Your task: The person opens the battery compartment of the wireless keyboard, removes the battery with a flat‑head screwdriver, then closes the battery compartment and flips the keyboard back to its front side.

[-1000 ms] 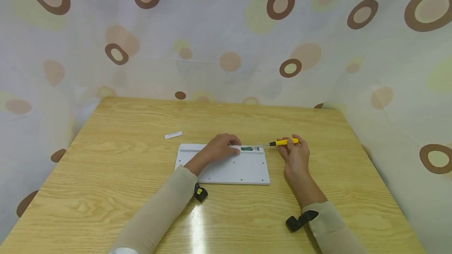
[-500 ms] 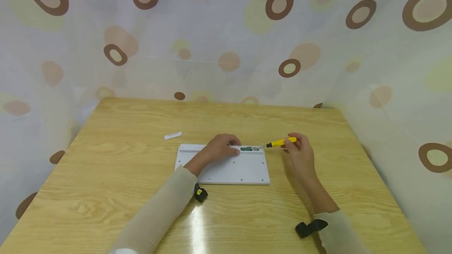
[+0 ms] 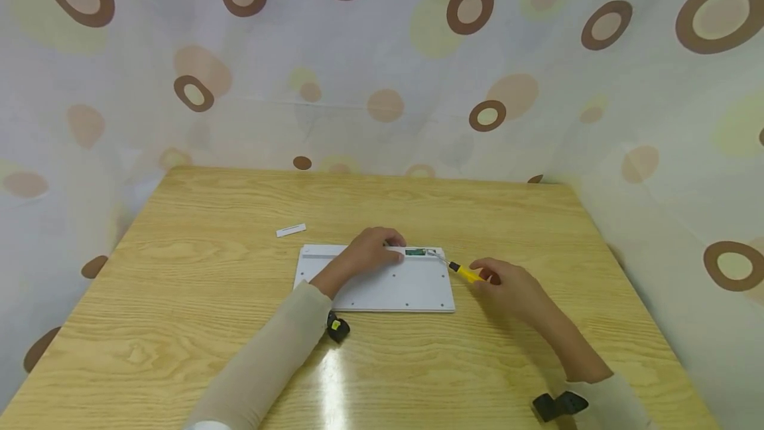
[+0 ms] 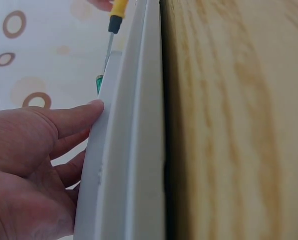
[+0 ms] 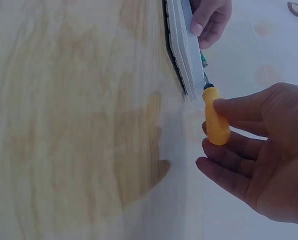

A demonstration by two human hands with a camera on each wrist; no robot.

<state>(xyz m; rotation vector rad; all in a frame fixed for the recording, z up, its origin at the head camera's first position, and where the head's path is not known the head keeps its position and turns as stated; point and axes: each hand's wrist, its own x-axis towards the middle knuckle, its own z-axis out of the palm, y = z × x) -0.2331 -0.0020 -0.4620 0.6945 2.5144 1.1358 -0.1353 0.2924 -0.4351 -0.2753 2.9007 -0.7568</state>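
A white keyboard [image 3: 382, 287] lies underside up on the table, its open battery slot along the far edge. Inside the slot sits a green battery [image 3: 415, 252]. My left hand [image 3: 369, 252] grips that far ridge left of the slot, thumb on the near side and fingers behind. Between thumb and fingers, my right hand [image 3: 514, 289] holds a yellow-handled screwdriver [image 3: 467, 274]; in the right wrist view its handle [image 5: 216, 120] is pinched near the black collar. The screwdriver tip is at the slot's right end, beside the battery; exact contact is too small to tell.
A small white strip [image 3: 290, 230], looking like the slot's cover, lies on the wooden table [image 3: 179, 297] behind and left of the keyboard. Patterned curtain [image 3: 382, 71] closes off the back and sides. Black wrist cameras [image 3: 560, 406] are worn on both forearms.
My right hand has swung toward me and a little right, so the screwdriver's handle now slants toward the near right while its tip stays at the slot. The left hand and keyboard stay put.
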